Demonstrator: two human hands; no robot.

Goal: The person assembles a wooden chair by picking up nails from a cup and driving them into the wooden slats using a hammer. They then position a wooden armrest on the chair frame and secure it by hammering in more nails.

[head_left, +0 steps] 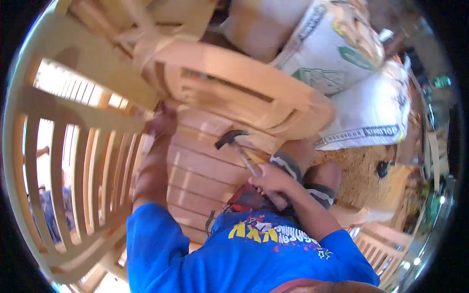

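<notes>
My right hand (270,178) is wrapped around the handle of a claw hammer (231,139), whose dark head points away from my body over the slatted seat (202,158) of a wooden bench. My left hand (163,119) reaches to the far corner of the seat, against the wood where the slatted backrest (93,115) meets the armrest side. Blur and shadow hide its fingers, so its grip cannot be made out. A broad, curved wooden armrest (234,63) crosses in front of both hands.
Printed white sacks (366,110) stand beyond the armrest at the upper right. Sawdust (354,176) covers the ground at right. Another slatted wooden piece (378,246) is at the lower right. Through the backrest slats, part of another person (49,210) shows at left.
</notes>
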